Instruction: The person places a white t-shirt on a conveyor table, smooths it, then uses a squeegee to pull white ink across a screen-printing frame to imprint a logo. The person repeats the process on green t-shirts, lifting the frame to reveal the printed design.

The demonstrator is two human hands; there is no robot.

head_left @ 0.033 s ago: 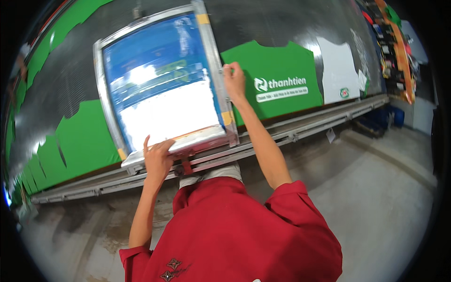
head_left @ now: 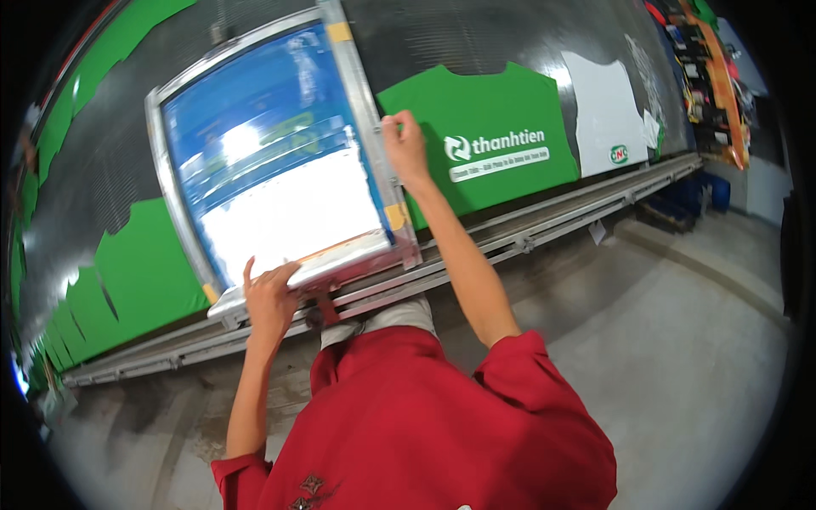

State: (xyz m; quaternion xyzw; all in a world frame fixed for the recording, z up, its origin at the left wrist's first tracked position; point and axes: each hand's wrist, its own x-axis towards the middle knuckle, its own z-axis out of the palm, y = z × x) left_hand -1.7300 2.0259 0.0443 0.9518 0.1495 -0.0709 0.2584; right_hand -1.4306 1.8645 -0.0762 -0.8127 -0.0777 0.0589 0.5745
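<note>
Nothing has shifted between the earlier frame and this one: both show the same instant, so hands and frame sit alike.

Left hand [head_left: 270, 299] rests on the near edge of the printing screen [head_left: 272, 183], fingers spread over the metal rail and partly curled round it; a loose hold, not a tight fist. Right hand [head_left: 403, 149] is closed round the right side rail of the screen, thumb and fingers pinching the bar.

The screen is a metal-framed mesh, blue over most of its face with a white band across the lower part. It lies over the long dark table [head_left: 510, 51], its near edge at the metal rails [head_left: 544, 225] along the table's front. Whether it lies flat or is tipped up at the near edge cannot be told from this view.

Green shirt [head_left: 501, 127] just right of the screen already carries a white print. White piece [head_left: 608, 110] lies further right. More green pieces [head_left: 136, 272] lie to the left, partly under the screen.

Judgement: one piece to the right looks printed; the pieces to the left appear unprinted, so much of the row is left.
</note>
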